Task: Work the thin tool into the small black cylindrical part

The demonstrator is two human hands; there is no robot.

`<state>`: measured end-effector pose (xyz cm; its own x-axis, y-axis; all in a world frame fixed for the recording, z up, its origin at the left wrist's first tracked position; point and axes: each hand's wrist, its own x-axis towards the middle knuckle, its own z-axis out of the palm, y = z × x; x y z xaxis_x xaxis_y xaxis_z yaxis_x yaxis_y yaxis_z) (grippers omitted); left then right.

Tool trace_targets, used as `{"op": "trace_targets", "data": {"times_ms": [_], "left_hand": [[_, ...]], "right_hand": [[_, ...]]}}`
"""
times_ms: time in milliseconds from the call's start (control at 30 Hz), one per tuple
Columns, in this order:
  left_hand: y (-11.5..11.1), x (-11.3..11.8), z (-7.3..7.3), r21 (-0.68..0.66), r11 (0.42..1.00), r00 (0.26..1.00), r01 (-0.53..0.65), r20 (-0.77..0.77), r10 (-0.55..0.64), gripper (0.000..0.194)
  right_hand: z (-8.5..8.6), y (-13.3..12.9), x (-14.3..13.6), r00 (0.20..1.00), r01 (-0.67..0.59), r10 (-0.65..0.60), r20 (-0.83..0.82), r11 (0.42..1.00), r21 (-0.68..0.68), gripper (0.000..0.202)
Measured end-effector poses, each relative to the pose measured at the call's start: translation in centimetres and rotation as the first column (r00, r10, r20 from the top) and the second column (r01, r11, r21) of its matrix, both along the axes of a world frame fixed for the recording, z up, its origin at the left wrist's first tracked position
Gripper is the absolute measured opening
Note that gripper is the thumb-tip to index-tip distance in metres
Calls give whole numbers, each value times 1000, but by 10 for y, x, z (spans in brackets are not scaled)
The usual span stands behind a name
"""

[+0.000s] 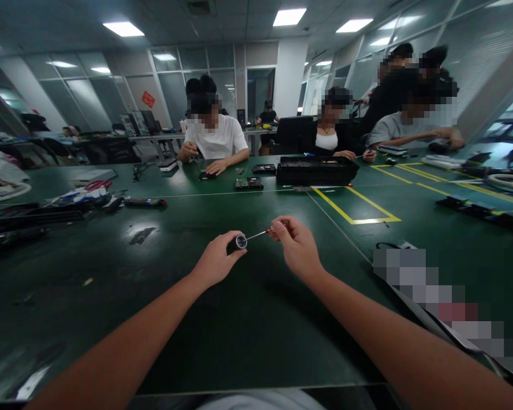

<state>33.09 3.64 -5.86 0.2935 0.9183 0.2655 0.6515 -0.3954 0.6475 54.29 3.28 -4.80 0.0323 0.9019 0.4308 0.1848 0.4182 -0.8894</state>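
Note:
My left hand [217, 261] is wrapped round a small dark cylinder [241, 242] with a pale ring at its open end, which faces right. In my right hand [297, 246] is a thin screwdriver [257, 234], held by its red handle between thumb and fingers. Its metal shaft points left, and the tip reaches the cylinder's open end. How deep the tip sits inside is too small to tell. Both hands are above the green table [256, 319]. Most of the cylinder's body is hidden by my left fingers.
Across the table a person in white [218, 139] handles a small dark part. Circuit-board devices [248, 183] lie near a long black case [316, 171]. Left are a dark pen-shaped tool [145, 203] and piled cables [89, 193]. Yellow tape [354, 221] and a bag-like item [436, 302] are right.

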Motion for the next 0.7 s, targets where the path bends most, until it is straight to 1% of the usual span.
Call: {"op": "trace_targets", "data": {"times_ms": [100,300,433,533,600,700], "left_hand": [[1,-2,0,5,1000,1000,-14,-5,14,32],[4,-6,-2,19,999,1000,-31,1,30,36],[3,-7,-2,34,999,1000,-25,-17,26,37],[3,-8,-2,45,999,999,-18,-36,19,38],[4,-9,-4,57,998,999,-15,-40,17,37],[6,-10,-6,81,997,999,-10,-44,14,38]], "right_hand": [[4,-2,1,996,16,-15,94,1000,-15,29],[11,-8,2,963,98,-80,258,994,-56,38],[12,-7,2,931,162,-127,342,984,-76,53],[11,-6,3,911,188,-129,391,975,-115,64],[10,-5,3,901,198,-131,414,972,-123,68],[9,-4,4,879,197,-135,457,976,-91,69]]}}
